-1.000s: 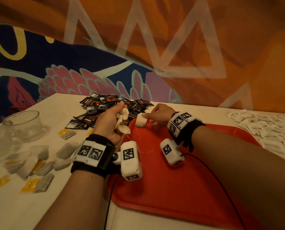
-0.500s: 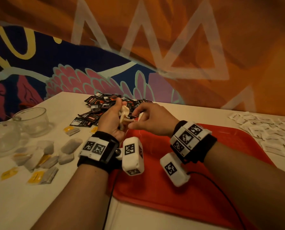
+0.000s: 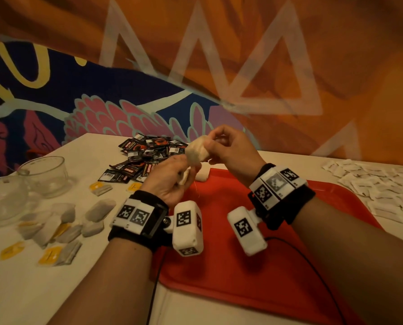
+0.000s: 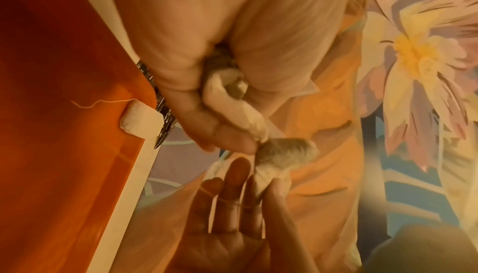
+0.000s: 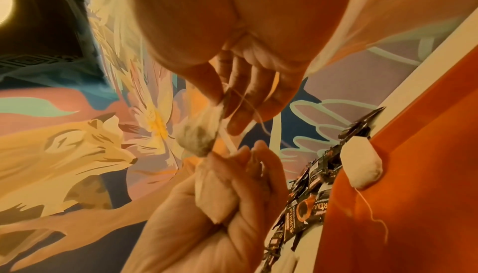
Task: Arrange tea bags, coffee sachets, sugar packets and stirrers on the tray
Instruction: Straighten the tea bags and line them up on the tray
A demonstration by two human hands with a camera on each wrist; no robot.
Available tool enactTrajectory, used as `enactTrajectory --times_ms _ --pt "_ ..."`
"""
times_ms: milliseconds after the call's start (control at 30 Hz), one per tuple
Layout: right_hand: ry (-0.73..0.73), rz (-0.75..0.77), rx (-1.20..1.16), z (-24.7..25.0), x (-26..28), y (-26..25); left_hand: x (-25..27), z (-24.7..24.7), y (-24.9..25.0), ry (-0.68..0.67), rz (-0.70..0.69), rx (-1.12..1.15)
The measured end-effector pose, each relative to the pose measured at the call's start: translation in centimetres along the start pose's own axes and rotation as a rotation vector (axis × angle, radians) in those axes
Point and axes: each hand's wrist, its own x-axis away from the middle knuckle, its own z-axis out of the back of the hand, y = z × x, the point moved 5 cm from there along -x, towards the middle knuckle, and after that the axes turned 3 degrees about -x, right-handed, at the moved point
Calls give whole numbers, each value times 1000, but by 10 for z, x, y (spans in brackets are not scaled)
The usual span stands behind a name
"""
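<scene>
Two hands meet above the far edge of the red tray (image 3: 277,266), which lies nearest, at 5 o'clock on the white table (image 3: 20,289). The left hand (image 3: 170,179) curls its fingers round a bunch of tea bags (image 4: 232,105). Just beyond it, at 1 o'clock from it, the right hand (image 3: 231,148) pinches one tea bag (image 3: 197,150) between thumb and fingertips, with the bag's string (image 5: 248,103) running across its fingers; this bag touches the left hand's fingertips. One more bag (image 3: 201,175) lies on the tray's far rim, under the hands. At 9 o'clock loose bags with yellow tags (image 3: 62,226) are scattered on the table, with two glass bowls (image 3: 43,174) beyond them. Farther, at 11 o'clock, lies a heap of black sachets (image 3: 146,156); at 2 o'clock, white packets (image 3: 378,184) are spread beside the tray.
</scene>
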Motion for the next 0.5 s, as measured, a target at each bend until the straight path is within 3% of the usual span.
enactTrajectory --times_ms 167,300,400,500 --pt "41 60 172 11 -2 -2 5 1 7 80 -113 -43" --pt "-59 25 281 11 -6 2 9 2 12 102 -191 -263" --pt "-116 7 256 8 -5 2 12 -5 11 27 -229 -454" --pt "-97 -8 130 6 -1 3 15 -7 12 63 -244 -493"
